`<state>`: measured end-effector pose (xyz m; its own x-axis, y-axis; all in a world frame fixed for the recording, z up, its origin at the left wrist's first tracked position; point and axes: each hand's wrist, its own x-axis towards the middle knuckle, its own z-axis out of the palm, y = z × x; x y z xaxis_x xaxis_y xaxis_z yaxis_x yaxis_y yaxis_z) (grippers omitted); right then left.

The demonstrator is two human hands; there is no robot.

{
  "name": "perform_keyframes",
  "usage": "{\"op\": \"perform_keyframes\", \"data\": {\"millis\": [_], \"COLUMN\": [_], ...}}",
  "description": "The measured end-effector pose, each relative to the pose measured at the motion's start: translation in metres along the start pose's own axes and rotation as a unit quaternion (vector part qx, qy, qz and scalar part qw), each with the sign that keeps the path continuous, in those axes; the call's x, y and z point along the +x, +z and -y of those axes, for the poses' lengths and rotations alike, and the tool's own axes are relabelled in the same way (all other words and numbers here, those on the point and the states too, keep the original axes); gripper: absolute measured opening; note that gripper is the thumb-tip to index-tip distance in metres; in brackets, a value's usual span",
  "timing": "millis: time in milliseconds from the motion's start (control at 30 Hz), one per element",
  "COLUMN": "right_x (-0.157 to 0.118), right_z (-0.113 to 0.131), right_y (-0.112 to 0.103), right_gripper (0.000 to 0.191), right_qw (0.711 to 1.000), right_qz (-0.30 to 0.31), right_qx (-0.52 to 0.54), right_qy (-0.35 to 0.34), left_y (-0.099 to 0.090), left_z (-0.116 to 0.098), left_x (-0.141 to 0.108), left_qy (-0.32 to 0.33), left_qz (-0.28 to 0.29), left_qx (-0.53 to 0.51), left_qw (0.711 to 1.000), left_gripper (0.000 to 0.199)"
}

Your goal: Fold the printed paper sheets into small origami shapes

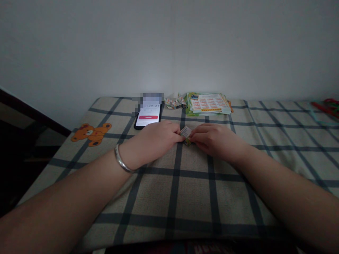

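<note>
Between my two hands is a small folded piece of printed paper (186,132), white and greenish, low over the checked cloth. My left hand (159,139), with a silver bangle at the wrist, pinches its left side between thumb and fingers. On the opposite side, the fingertips of my right hand (214,139) grip its right edge. Just beyond lies a stack of printed paper sheets (209,103) with green borders and orange boxes. Some folded paper pieces (175,101) sit left of that stack.
A phone (148,113) showing a running timer lies behind my left hand. A bear-shaped cutout or print (91,134) is at the left on the checked tablecloth (148,208). Red and green items (329,106) rest at the far right. A wall (169,46) borders the table's back.
</note>
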<state>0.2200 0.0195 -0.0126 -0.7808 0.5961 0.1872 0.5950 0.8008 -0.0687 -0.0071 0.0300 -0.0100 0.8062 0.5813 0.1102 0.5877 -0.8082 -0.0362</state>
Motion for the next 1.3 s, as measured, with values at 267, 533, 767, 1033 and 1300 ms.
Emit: {"op": "perform_keyframes", "data": {"millis": [267, 533, 767, 1033, 1300], "right_x": [0.004, 0.004, 0.007, 0.010, 0.010], "right_z": [0.007, 0.012, 0.014, 0.011, 0.008], "right_y": [0.009, 0.013, 0.015, 0.009, 0.005], "right_gripper": [0.029, 0.031, 0.029, 0.030, 0.027], "right_qw": [0.998, 0.994, 0.993, 0.992, 0.990], "right_qz": [-0.039, -0.039, -0.034, -0.029, -0.002], "right_qx": [-0.014, -0.070, -0.079, -0.036, -0.044], "right_qy": [0.042, 0.076, 0.082, 0.115, 0.132], "left_y": [-0.007, -0.001, 0.000, -0.001, 0.002], "left_z": [-0.010, -0.009, -0.007, -0.010, -0.014], "left_x": [-0.003, -0.005, -0.004, -0.002, 0.000], "left_qy": [-0.020, -0.014, -0.006, -0.005, -0.022], "left_qz": [0.026, 0.000, -0.006, -0.014, -0.028], "left_qx": [0.003, 0.002, -0.006, -0.007, -0.022], "left_qw": [0.999, 1.000, 1.000, 1.000, 0.999], "left_gripper": [0.026, 0.029, 0.029, 0.027, 0.022]}}
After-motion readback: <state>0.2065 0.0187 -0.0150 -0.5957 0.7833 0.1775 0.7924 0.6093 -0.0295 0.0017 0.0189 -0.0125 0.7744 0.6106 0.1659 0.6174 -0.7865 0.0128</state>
